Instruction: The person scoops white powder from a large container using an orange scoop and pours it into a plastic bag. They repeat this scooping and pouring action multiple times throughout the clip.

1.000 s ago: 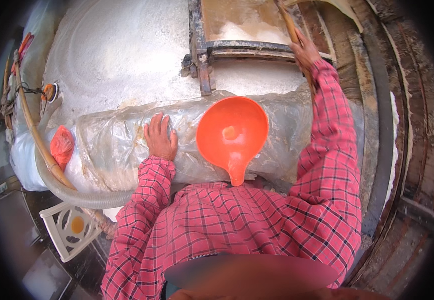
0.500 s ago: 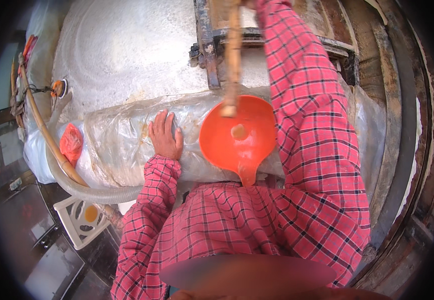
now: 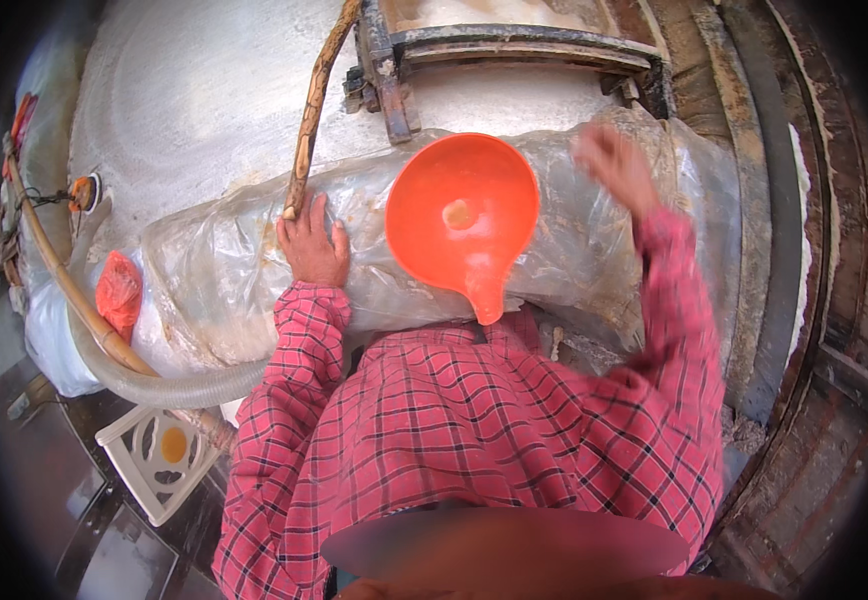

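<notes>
My left hand lies on the clear plastic sheet, its fingers stretched out. The lower end of a mottled wooden stick meets its fingertips; whether it touches them I cannot tell. Just right of that hand sits an orange plastic dipper, round and shallow, its short handle toward me. A small tan patch shows in its bottom. My right hand is raised over the sheet, right of the dipper and apart from it. Motion blurs its fingers, and nothing can be made out in them.
Beyond the sheet spreads a whitish surface, with a dark, worn frame at its far right. On the left are a bamboo pole, a ribbed hose, a red plastic bag and a white stool. Wooden boards run along the right.
My right hand has come back toward me from the far side, away from the stick. The stick has swung left, its lower end leaving the dipper for my left hand. My view has shifted slightly.
</notes>
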### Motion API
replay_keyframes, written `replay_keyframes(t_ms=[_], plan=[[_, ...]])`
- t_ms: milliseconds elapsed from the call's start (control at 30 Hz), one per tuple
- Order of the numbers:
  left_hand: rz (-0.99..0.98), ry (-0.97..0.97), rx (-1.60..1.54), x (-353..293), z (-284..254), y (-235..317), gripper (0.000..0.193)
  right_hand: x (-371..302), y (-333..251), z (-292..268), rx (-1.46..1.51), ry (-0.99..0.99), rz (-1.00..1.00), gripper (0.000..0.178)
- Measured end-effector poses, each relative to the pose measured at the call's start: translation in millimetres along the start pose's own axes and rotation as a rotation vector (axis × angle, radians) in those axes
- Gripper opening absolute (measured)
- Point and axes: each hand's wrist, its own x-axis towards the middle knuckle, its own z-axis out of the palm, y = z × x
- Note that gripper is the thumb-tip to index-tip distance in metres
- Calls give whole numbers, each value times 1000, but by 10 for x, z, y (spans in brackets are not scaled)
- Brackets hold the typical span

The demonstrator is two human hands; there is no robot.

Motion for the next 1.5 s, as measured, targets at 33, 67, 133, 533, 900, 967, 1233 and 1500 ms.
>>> replay_keyframes(t_ms=[33, 67, 133, 533, 900, 967, 1233, 1500], plan=[[3, 3, -4, -9, -10, -1, 50, -445, 146, 100, 2, -89, 64, 46], [10, 7, -10, -17, -7, 11, 50, -875, 254, 221, -13, -209, 29, 45], [3, 1, -24, -59, -19, 27, 50, -1537, 371, 590, 110, -354, -40, 44], [6, -18, -32, 34, -24, 74, 51, -954, 114, 863, 725, -45, 111, 32], [-42, -79, -48, 489, 102, 187, 50, 4028, 909, -1441, -883, 93, -162, 36], [-56, -94, -71, 608, 120, 144, 49, 4370, 1064, -1512, -765, 123, 67, 36], [-107, -195, -56, 871, 338, 25, 49, 4644, 1180, -968, -1020, 216, 227, 36], [-103, -157, -29, 850, 471, 58, 49, 4823, 540, -127, -1007, -131, -207, 26]])
